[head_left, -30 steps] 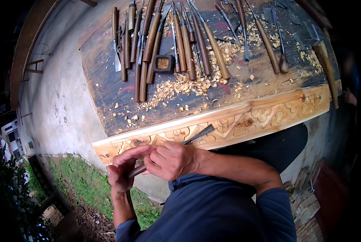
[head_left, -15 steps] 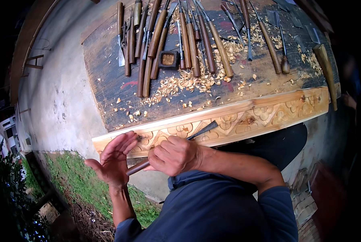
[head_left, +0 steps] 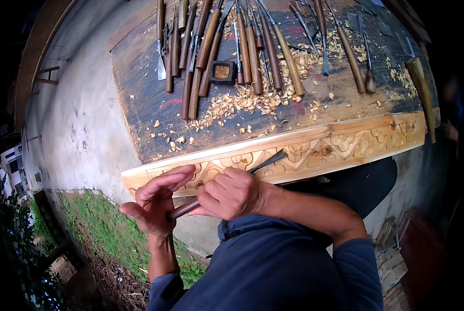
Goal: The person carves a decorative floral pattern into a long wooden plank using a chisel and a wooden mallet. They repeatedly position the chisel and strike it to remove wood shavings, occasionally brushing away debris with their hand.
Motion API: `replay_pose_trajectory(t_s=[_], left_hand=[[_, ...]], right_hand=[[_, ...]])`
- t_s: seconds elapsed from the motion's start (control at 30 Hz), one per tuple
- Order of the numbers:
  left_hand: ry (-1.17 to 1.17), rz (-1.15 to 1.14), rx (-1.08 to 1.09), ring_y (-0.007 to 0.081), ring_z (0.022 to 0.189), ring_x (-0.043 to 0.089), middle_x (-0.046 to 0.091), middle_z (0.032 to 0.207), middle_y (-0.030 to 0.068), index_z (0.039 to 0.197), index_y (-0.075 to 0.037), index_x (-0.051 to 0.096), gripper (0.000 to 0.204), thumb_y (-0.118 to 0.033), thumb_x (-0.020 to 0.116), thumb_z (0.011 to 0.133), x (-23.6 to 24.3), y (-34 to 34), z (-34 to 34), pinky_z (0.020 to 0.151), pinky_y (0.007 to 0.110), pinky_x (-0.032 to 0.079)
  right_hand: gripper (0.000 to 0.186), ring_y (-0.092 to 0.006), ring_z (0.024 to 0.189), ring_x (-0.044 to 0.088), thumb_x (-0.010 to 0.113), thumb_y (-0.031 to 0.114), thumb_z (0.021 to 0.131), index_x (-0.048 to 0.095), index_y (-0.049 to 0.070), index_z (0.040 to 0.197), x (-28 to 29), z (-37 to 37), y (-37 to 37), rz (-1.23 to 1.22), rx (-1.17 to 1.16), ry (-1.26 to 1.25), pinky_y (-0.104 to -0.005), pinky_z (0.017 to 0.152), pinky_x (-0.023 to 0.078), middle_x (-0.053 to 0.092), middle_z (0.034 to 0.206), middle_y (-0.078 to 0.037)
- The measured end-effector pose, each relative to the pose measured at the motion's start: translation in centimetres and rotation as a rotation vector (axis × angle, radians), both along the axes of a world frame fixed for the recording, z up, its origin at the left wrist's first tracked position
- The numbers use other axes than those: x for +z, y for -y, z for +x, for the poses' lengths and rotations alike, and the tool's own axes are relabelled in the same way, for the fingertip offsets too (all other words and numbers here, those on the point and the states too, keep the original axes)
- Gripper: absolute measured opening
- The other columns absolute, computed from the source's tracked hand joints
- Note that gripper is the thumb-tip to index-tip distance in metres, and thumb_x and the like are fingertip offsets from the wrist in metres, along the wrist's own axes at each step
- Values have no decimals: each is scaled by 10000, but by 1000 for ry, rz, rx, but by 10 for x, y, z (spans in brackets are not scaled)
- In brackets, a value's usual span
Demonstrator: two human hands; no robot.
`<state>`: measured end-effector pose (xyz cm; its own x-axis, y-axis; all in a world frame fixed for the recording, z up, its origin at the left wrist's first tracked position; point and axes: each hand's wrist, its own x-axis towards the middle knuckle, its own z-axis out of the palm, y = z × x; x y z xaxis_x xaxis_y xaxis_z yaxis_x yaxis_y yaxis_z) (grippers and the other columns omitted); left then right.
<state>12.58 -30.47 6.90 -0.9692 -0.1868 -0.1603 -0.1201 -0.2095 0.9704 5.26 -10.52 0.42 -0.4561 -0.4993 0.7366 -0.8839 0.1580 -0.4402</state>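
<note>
Right hand (head_left: 234, 194): fingers curled and clamped on a chisel (head_left: 184, 209), around its mid-length. Left hand (head_left: 160, 201): palm open, fingers straight and close together, thumb spread wide; not gripping. Chisel's brown handle points down-left, butt end right at the base of the left palm; can't tell if it's pressing there. Grey flared blade points up-right, over the carved face of a long board (head_left: 304, 157); can't tell if blade meets wood. Board runs left to right along the near edge of the table (head_left: 134, 72), its left end past the table corner, face tilted toward the person, cut with zigzags and rounded shapes. Dark trouser leg (head_left: 364, 182) under the board's right half. Blue shirt (head_left: 268, 259) behind the hands. On the table: pale shavings (head_left: 252, 101) scattered beyond the board, thickest mid-table; wood-handled carving tools (head_left: 208, 44) side by side past those, more at right; small dark square box (head_left: 215, 75) with tan stuff inside, among the handles. Thick wooden bar (head_left: 421, 96) at the table's right edge, near the board's end. Further out: concrete floor (head_left: 79, 119) left, grass (head_left: 99, 220) lower left.
</note>
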Motion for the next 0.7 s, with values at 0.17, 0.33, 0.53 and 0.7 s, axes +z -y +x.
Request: replay_pose_trajectory(t_s=[0.17,0.33,0.53,0.7], left_hand=[[-48,34,105,462,1195,704,716,1204,355,1161,159,705,1291,-989,194,864,2,13,6,1107,582,526],[23,-90,9,443,1181,711,721,1189,354,1132,159,713,1282,-982,189,873,-2,-12,2,1099,550,537],[39,-106,-31,443,1172,719,727,1173,351,1073,144,729,1251,-963,174,897,2,-16,0,1103,565,530],[-30,-60,0,446,1164,720,727,1170,352,1083,146,729,1252,-965,184,896,-5,-8,-1,1089,563,541]], right_hand=[[445,-141,558,504,844,445,773,552,116,711,0,1,-2,18,-29,-27,-306,514,330,459,641,2],[449,-141,556,508,842,452,779,549,118,710,-3,5,-1,-7,-25,7,-307,516,330,453,632,5],[444,-136,560,531,870,438,797,596,97,717,0,1,-2,-11,4,9,-292,517,346,496,641,4],[457,-139,557,535,879,447,784,594,97,714,0,3,-7,13,-25,28,-290,520,351,495,642,1]])
